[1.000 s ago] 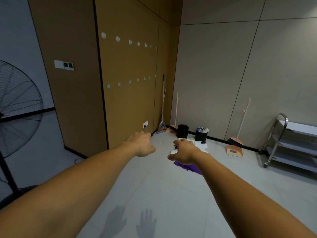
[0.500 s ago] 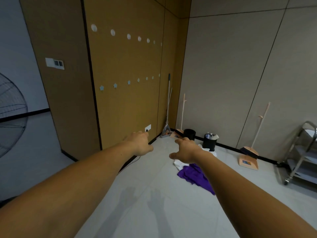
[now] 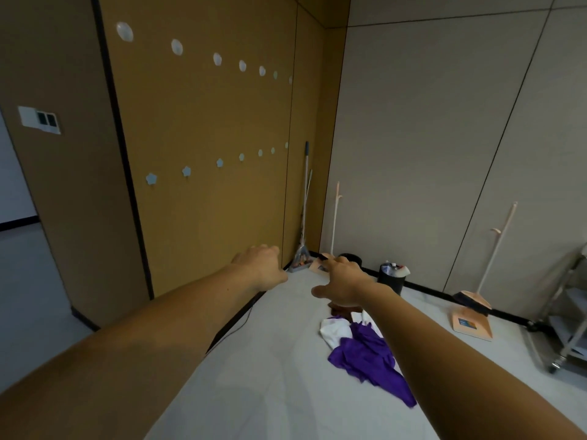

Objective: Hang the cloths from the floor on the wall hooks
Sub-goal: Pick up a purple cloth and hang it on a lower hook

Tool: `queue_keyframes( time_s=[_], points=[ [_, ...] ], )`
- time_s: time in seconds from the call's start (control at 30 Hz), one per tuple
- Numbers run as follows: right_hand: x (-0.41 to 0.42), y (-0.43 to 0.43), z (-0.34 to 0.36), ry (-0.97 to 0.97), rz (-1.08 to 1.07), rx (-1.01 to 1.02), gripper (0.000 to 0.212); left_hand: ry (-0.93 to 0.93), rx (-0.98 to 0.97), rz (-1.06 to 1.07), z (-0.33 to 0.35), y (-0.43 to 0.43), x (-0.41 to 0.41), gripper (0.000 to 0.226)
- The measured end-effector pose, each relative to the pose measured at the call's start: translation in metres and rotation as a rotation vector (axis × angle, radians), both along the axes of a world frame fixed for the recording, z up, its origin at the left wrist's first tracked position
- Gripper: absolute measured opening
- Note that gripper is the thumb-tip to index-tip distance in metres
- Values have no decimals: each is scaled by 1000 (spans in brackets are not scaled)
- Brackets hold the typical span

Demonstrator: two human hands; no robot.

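A pile of cloths lies on the pale floor: a purple cloth (image 3: 370,360), a white cloth (image 3: 333,330) and a dark brown one (image 3: 341,311) partly behind my right arm. On the brown wall runs an upper row of round white hooks (image 3: 177,47) and a lower row of star-shaped hooks (image 3: 186,171); all are bare. My left hand (image 3: 260,268) is stretched forward with relaxed fingers, holding nothing. My right hand (image 3: 344,285) reaches out above the pile, fingers spread, holding nothing.
A mop (image 3: 303,217) leans in the corner. Two black bins (image 3: 392,277) stand by the grey wall, with a dustpan and brush (image 3: 471,315) to the right. A metal trolley (image 3: 568,312) stands at the far right. A cable (image 3: 235,327) runs along the brown wall's base.
I have walked closer to the cloths and the corner; the pile now appears larger and lower in view. The fan at left has gone out of view. Both hands stay empty.
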State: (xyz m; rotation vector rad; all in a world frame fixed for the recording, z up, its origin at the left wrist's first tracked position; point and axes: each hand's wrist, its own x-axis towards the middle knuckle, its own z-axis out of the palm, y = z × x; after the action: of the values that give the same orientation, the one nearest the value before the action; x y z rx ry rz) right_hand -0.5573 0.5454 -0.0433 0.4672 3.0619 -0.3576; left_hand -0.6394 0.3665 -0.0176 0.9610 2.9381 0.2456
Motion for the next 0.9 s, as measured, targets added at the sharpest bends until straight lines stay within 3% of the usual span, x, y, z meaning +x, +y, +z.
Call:
queue_keyframes(
  time_s=[0.2, 0.33, 0.7, 0.9],
  points=[
    [-91, 49, -3, -20, 2, 15, 80, -12, -2, 3, -9, 49, -89, 33],
    [-159, 88, -1, -13, 57, 29, 69, 10, 7, 56, -12, 87, -151, 55],
    [-333, 175, 17, -25, 179, 17, 80, -17, 26, 192, -5, 164, -301, 42],
    [-429, 198, 15, -32, 220, 39, 84, 3, 43, 242, -9, 189, -390, 60]
  ],
)
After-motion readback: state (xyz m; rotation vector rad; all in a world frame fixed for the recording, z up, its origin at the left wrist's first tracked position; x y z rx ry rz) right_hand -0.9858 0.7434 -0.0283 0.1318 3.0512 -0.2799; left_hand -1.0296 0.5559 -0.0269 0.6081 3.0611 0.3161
